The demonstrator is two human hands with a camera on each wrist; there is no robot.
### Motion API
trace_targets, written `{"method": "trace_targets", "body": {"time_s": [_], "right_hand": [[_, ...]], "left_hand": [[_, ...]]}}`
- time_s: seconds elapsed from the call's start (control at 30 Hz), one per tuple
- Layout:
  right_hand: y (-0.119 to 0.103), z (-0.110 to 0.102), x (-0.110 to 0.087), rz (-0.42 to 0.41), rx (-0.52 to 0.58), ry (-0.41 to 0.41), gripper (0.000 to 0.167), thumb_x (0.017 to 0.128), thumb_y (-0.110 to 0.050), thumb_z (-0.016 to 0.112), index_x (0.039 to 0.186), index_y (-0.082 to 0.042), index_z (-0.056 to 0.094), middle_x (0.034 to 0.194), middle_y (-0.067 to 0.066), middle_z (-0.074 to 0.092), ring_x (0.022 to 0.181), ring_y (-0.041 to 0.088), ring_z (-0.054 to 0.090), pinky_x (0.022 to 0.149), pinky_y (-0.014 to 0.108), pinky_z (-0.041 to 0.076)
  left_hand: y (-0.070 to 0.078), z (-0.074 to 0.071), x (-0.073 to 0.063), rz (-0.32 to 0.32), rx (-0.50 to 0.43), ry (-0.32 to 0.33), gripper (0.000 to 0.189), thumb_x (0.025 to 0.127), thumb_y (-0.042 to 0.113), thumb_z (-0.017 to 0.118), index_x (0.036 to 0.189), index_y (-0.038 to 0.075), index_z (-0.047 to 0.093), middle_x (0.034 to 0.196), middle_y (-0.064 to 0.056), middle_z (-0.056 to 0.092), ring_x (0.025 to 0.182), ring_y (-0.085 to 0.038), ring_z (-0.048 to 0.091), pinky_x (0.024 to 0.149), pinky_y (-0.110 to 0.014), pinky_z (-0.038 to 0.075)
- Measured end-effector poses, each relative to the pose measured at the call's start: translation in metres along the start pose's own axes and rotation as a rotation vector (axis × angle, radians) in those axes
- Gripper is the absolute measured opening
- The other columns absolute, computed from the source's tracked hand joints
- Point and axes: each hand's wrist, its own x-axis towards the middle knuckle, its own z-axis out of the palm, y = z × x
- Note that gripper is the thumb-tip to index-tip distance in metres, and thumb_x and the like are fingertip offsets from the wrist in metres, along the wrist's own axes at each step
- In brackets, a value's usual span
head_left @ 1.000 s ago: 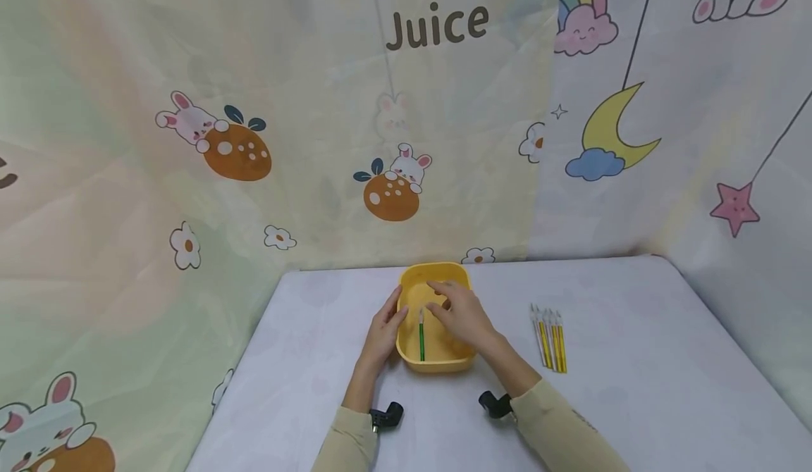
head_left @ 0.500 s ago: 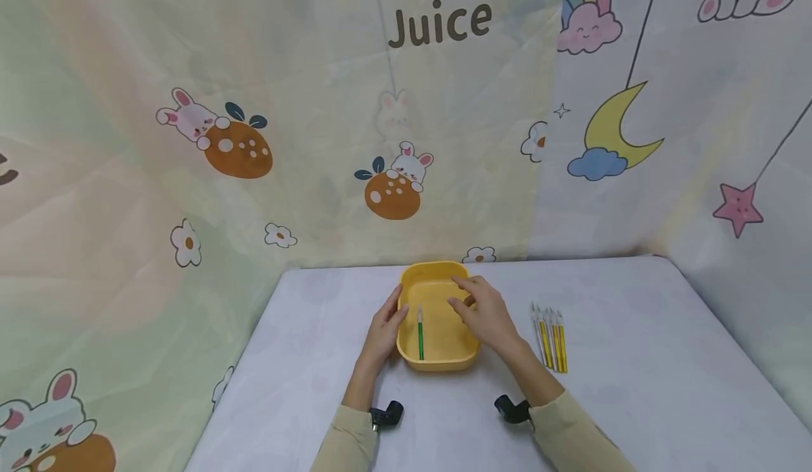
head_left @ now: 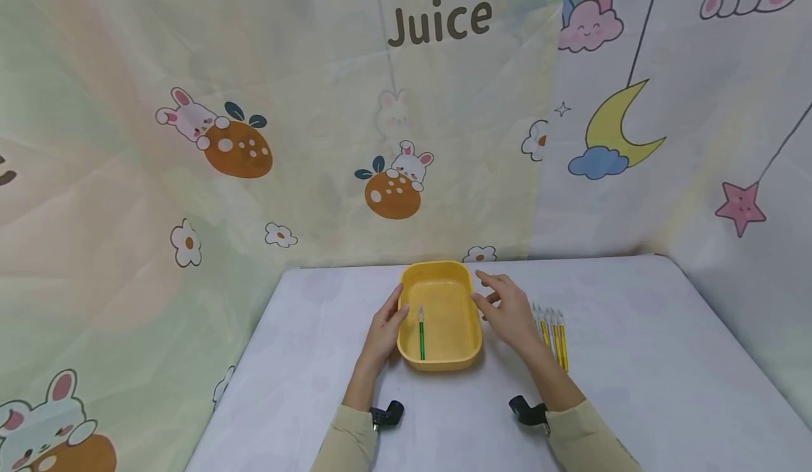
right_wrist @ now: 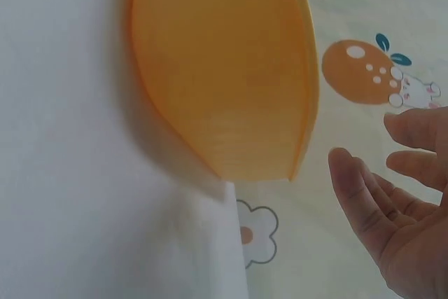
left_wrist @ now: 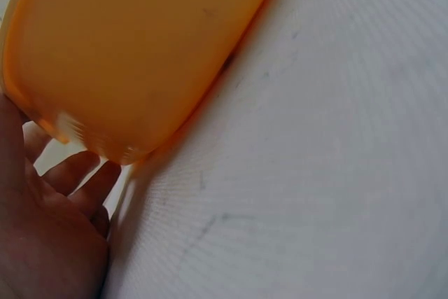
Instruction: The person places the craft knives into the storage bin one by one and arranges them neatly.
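Note:
A yellow plastic tray (head_left: 447, 317) lies on the table, with one green pencil (head_left: 421, 338) inside near its left wall. My left hand (head_left: 380, 331) holds the tray's left side, thumb at the rim and fingers against the outer wall (left_wrist: 140, 54). Just off the tray's right side hovers my right hand (head_left: 510, 313), fingers loosely bent and holding nothing. The right wrist view also shows a gap between the right hand (right_wrist: 399, 208) and the tray wall (right_wrist: 224, 68). Several yellow and silvery-white pencils (head_left: 560, 342) lie side by side to the right, partly covered by the right hand and forearm.
A white cloth covers the table (head_left: 634, 359). Its far edge meets a printed curtain (head_left: 304, 141) with rabbits and oranges, and the tray stands close to that edge. A black wrist camera (head_left: 528, 412) sits at the right wrist, another camera (head_left: 388, 414) at the left.
My right hand has moved right, from above the tray's inside to beyond its right rim, and now partly covers the pencil row. Left hand, tray and green pencil have stayed put.

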Motion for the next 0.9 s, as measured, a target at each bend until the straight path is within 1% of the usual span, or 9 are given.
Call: {"method": "trace_targets", "body": {"time_s": [0.2, 0.4, 0.57, 0.63, 0.9], "right_hand": [[0.004, -0.008, 0.001, 0.037, 0.021, 0.013, 0.053, 0.099, -0.021, 0.073, 0.149, -0.012, 0.058, 0.128, 0.018, 0.062, 0.078, 0.021, 0.071, 0.057, 0.021, 0.059], [0.008, -0.014, 0.001, 0.053, -0.002, 0.017, 0.053, 0.1, -0.022, 0.072, 0.149, -0.011, 0.057, 0.128, 0.019, 0.063, 0.078, 0.024, 0.072, 0.057, 0.022, 0.059], [0.011, -0.018, 0.001, 0.066, -0.007, 0.008, 0.054, 0.101, -0.022, 0.07, 0.151, -0.01, 0.055, 0.129, 0.023, 0.062, 0.08, 0.027, 0.072, 0.057, 0.02, 0.059], [0.012, -0.02, 0.001, 0.069, -0.011, 0.009, 0.054, 0.101, -0.022, 0.07, 0.151, -0.008, 0.055, 0.129, 0.024, 0.062, 0.08, 0.026, 0.072, 0.057, 0.02, 0.059], [0.02, -0.03, 0.002, 0.123, -0.061, -0.008, 0.056, 0.101, -0.024, 0.07, 0.153, -0.01, 0.053, 0.129, 0.022, 0.063, 0.08, 0.022, 0.071, 0.059, 0.02, 0.06]], "left_hand": [[0.0, 0.0, 0.0, 0.006, -0.012, -0.006, 0.053, 0.109, 0.031, 0.054, 0.159, 0.038, 0.04, 0.169, 0.011, 0.034, 0.16, -0.018, 0.023, 0.13, -0.047, 0.022], [0.001, 0.0, -0.001, -0.016, -0.013, 0.001, 0.052, 0.109, 0.033, 0.055, 0.158, 0.041, 0.041, 0.167, 0.015, 0.035, 0.159, -0.014, 0.025, 0.131, -0.045, 0.023], [0.001, 0.001, 0.0, -0.015, -0.017, 0.002, 0.052, 0.109, 0.031, 0.055, 0.158, 0.041, 0.041, 0.167, 0.015, 0.035, 0.159, -0.015, 0.025, 0.131, -0.046, 0.023], [0.001, 0.001, 0.0, -0.011, -0.016, 0.003, 0.052, 0.109, 0.031, 0.055, 0.158, 0.04, 0.041, 0.168, 0.014, 0.035, 0.16, -0.015, 0.025, 0.131, -0.046, 0.023], [0.0, 0.0, 0.0, -0.003, -0.038, 0.005, 0.052, 0.109, 0.027, 0.056, 0.158, 0.036, 0.043, 0.168, 0.012, 0.035, 0.16, -0.016, 0.024, 0.131, -0.046, 0.022]]}}
